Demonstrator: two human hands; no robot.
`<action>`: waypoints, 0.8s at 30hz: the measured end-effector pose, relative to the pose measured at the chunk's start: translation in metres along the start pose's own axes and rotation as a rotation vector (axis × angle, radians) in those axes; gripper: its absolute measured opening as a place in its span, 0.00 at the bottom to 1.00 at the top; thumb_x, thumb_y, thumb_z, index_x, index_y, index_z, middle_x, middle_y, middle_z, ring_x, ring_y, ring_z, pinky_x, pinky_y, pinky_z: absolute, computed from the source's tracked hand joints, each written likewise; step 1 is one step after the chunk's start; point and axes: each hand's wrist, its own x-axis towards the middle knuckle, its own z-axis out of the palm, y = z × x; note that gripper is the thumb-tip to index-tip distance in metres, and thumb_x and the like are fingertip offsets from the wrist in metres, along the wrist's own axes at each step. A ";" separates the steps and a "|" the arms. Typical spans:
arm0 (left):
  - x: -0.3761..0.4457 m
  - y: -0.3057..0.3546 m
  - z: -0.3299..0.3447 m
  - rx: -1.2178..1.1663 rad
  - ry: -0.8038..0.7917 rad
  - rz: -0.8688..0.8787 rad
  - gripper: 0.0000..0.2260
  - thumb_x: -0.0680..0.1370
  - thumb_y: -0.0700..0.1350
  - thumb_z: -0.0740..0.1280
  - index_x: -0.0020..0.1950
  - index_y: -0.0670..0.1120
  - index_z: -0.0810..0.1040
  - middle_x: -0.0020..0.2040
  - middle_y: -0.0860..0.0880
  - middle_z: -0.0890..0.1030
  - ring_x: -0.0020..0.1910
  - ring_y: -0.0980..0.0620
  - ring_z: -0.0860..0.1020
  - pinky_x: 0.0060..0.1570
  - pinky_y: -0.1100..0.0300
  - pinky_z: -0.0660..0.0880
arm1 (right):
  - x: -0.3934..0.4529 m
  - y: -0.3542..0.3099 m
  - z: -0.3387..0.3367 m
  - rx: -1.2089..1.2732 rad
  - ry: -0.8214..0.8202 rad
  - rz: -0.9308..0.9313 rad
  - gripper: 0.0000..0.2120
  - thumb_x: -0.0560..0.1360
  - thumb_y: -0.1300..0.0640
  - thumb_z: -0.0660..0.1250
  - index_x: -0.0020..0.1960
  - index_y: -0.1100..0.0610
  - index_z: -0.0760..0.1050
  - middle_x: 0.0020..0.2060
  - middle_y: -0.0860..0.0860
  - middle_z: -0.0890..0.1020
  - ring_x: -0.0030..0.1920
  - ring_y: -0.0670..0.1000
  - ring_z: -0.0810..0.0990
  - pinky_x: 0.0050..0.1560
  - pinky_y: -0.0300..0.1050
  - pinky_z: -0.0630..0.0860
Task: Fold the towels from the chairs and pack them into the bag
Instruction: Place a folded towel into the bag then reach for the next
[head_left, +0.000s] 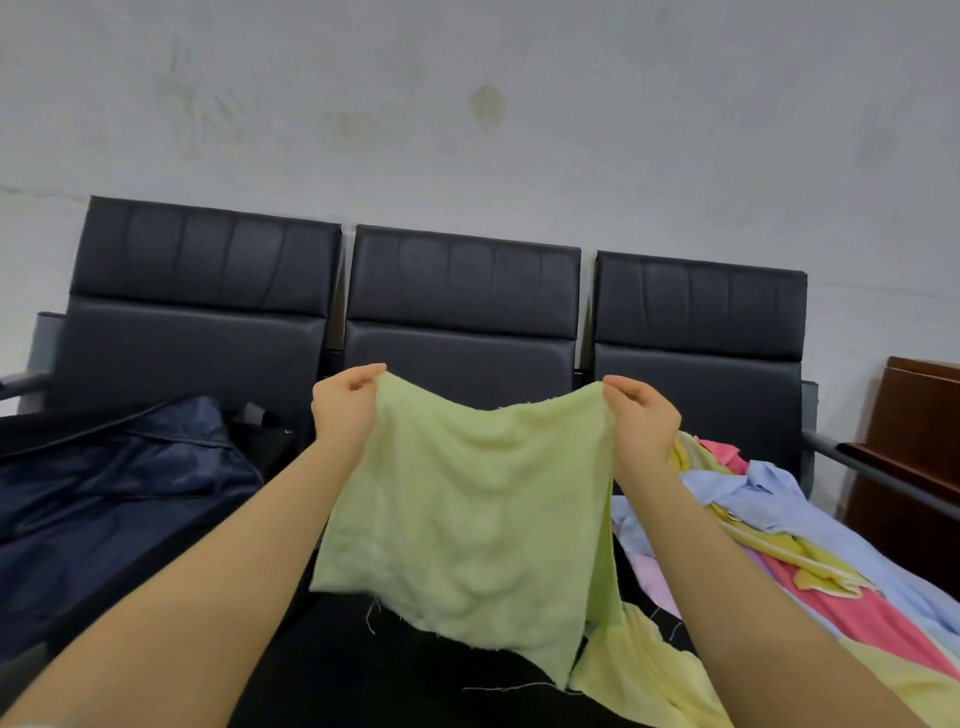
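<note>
A light green towel (467, 509) hangs in the air over the middle chair seat, spread wide. My left hand (345, 410) pinches its upper left corner and my right hand (641, 421) pinches its upper right corner. The towel's lower edge is frayed and droops toward a pale yellow towel (639, 670) lying on the seat. A dark navy bag (104, 499) lies open on the left chair. A heap of towels (769, 525) in blue, pink and yellow covers the right chair.
Three black padded chairs (462, 291) stand in a row against a grey wall. A brown wooden cabinet (909, 447) stands at the far right, beside the right chair's metal armrest (852, 457).
</note>
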 end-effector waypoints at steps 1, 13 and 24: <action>-0.001 0.001 0.000 -0.053 -0.014 -0.023 0.16 0.76 0.33 0.62 0.54 0.49 0.84 0.47 0.53 0.82 0.47 0.49 0.81 0.48 0.55 0.79 | 0.000 -0.001 0.001 0.013 -0.002 0.009 0.07 0.74 0.67 0.66 0.48 0.59 0.80 0.38 0.48 0.80 0.40 0.47 0.79 0.39 0.32 0.76; 0.012 0.045 -0.002 -0.124 0.032 0.064 0.18 0.78 0.36 0.59 0.66 0.47 0.77 0.30 0.53 0.70 0.26 0.56 0.59 0.26 0.67 0.63 | 0.011 -0.041 0.001 0.051 0.061 -0.054 0.22 0.73 0.73 0.54 0.58 0.58 0.79 0.36 0.48 0.75 0.26 0.43 0.65 0.24 0.30 0.65; 0.009 0.055 -0.004 0.202 -0.031 0.128 0.19 0.76 0.36 0.64 0.68 0.42 0.74 0.59 0.45 0.78 0.38 0.55 0.74 0.36 0.64 0.72 | 0.006 -0.048 -0.017 0.000 0.069 -0.077 0.19 0.74 0.72 0.60 0.61 0.59 0.78 0.54 0.52 0.80 0.43 0.46 0.77 0.41 0.33 0.73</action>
